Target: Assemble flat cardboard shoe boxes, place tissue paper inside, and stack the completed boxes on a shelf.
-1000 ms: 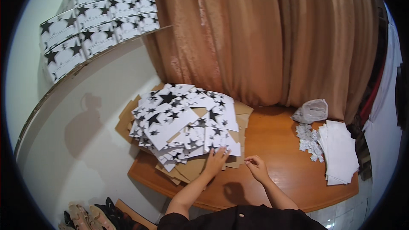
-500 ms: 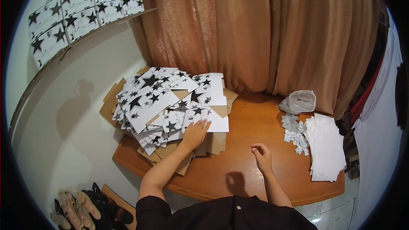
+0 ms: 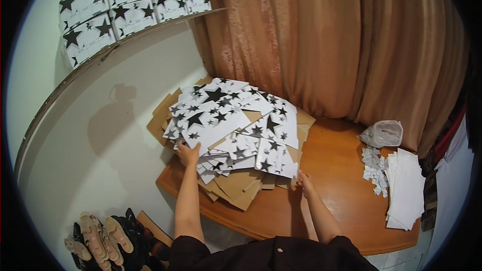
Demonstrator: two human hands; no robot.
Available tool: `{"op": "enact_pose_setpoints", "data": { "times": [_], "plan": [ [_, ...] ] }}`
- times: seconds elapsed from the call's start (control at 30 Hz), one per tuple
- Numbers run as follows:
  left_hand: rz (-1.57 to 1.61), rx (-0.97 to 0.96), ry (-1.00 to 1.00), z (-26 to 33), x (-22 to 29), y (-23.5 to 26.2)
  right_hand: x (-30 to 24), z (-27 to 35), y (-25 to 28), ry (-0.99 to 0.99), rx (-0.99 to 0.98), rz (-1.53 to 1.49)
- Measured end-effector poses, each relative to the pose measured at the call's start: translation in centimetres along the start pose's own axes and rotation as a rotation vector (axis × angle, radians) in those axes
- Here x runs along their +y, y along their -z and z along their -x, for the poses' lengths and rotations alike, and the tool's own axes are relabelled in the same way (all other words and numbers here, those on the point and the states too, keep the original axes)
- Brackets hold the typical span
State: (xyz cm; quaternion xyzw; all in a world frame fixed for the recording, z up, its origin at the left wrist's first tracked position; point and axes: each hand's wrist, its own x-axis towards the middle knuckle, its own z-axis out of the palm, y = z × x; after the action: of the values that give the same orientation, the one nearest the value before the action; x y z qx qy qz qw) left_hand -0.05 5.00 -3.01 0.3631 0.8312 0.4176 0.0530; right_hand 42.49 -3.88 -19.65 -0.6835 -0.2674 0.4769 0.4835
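Note:
A heaped pile of flat white card blanks (image 3: 221,131) printed with black stars lies on brown cardboard sheets (image 3: 236,190) at the left of the table. My left hand (image 3: 188,154) is at the pile's left edge, thumb and fingers apart, touching the ends of the blanks. On the pile's right front, one star-printed blank (image 3: 276,158) lies slanted, its corner pointing at my right hand (image 3: 305,183). The right fingers are bent and apart beside that corner; whether they touch it is hard to make out.
At the table's right are a clear plastic bag (image 3: 382,134), small silvery packets (image 3: 374,170) and a stack of white paper (image 3: 405,188). Star-printed boxes (image 3: 133,7) stand on a shelf at upper left. Shoes (image 3: 105,241) stand at lower left; brown curtains (image 3: 311,45) hang behind.
My left hand has gone from the right-front blank to the pile's left edge. My right hand has come up to the pile's right corner. That front blank has turned, and the view has shifted.

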Motion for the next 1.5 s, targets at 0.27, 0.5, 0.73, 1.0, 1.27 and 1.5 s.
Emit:
{"op": "enact_pose_setpoints", "data": {
  "times": [0.27, 0.5, 0.73, 1.0, 1.27, 1.5],
  "plan": [
    [0.336, -0.522, -0.117, -7.1, -6.8, -0.2, -6.9, 3.3, -6.0, 0.095, -0.408, -0.082],
    [0.955, -0.325, -0.326, -7.7, 4.4, 10.0, -14.5, 12.5, -10.4, 0.251, -0.435, -0.270],
    [1.107, -0.151, -0.365, -8.7, 2.6, 15.2, -16.3, 13.3, -16.0, 0.342, -0.649, -0.606],
    [1.277, -0.121, -0.295, -6.5, 0.1, 18.4, -12.5, 12.0, -21.9, 0.123, -0.437, -0.388],
    [1.393, -0.412, -0.318, -2.1, 0.3, 16.1, -4.5, 8.8, -19.1, 0.393, -0.096, 0.116],
    [1.460, -0.755, -0.395, 3.6, 0.1, 12.4, -10.7, 12.9, -8.2, 0.841, 0.648, 0.056]
  ]
}}
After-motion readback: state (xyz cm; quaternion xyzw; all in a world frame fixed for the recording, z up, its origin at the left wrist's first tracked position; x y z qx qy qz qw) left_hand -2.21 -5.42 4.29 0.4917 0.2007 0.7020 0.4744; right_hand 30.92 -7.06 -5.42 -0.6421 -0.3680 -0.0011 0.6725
